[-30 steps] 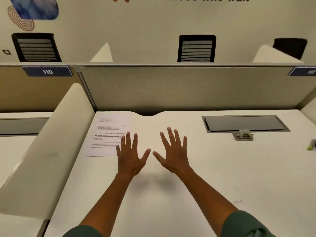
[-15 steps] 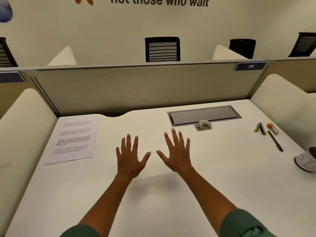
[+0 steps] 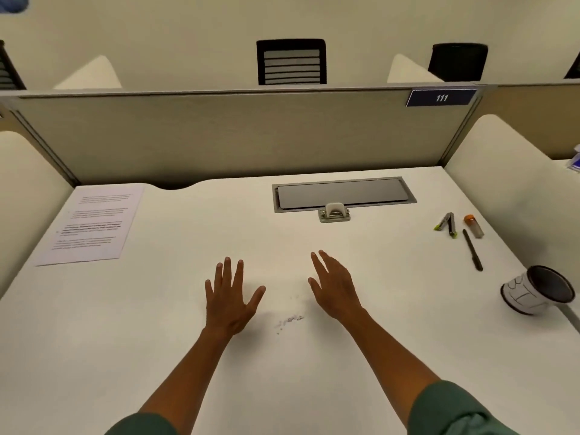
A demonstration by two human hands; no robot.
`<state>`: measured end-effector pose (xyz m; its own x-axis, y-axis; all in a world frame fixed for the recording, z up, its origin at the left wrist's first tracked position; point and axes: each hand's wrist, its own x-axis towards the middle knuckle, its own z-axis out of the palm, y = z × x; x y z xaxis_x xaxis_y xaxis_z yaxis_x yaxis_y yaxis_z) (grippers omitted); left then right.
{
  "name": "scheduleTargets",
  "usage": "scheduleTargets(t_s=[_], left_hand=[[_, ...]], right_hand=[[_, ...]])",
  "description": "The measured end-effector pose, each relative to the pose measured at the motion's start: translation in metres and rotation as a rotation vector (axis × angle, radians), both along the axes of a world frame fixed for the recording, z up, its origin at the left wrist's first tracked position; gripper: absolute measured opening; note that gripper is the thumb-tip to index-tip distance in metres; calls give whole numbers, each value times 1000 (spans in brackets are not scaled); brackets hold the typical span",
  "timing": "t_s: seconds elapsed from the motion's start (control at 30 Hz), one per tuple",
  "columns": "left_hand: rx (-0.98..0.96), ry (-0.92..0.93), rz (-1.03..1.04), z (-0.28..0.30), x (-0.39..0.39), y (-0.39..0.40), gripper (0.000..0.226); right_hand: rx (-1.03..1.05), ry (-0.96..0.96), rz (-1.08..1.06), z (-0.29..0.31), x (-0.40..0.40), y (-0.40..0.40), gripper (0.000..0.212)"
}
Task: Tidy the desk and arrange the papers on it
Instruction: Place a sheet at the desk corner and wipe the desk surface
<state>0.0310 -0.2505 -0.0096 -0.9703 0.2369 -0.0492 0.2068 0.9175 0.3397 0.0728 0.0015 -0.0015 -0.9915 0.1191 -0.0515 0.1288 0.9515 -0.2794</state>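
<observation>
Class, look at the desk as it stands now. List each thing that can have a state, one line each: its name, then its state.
left hand: open, fingers spread, holding nothing
right hand: open, turned edge-on, holding nothing
printed sheet: flat, far left corner of the desk
cup: tipped on its side, mouth facing right
black pen: lying flat
cable hatch: lid closed

We read "111" in white on the dark blue plate fixed at the top right of the partition. We see lines of print on the paper at the desk's far left, too blurred to read. The mug carries black line drawing, no letters we can read.
</observation>
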Motion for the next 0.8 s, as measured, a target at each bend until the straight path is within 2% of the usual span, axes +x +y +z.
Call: scheduleTargets(t_s=[0.2,0.33,0.47,0.6,0.8], left_hand=[[9,-95,94,-28,49,20,95],[-36,-139,135,-42,75,27,99],[-96,-124,117,-52,90,35,96],[-99,-102,36,-56,97,47,90],[-88,-74,-132,-59,102,78,77]], right_hand=[[-91,-93,123,-24,19,23,57],[-72,-191,185,-46,38,25,76],[-46,-166,226,-56,46,15,91],[-87,-151,321,-55,42,-10,89],[-286,-179,409,-51,35,-34,60]])
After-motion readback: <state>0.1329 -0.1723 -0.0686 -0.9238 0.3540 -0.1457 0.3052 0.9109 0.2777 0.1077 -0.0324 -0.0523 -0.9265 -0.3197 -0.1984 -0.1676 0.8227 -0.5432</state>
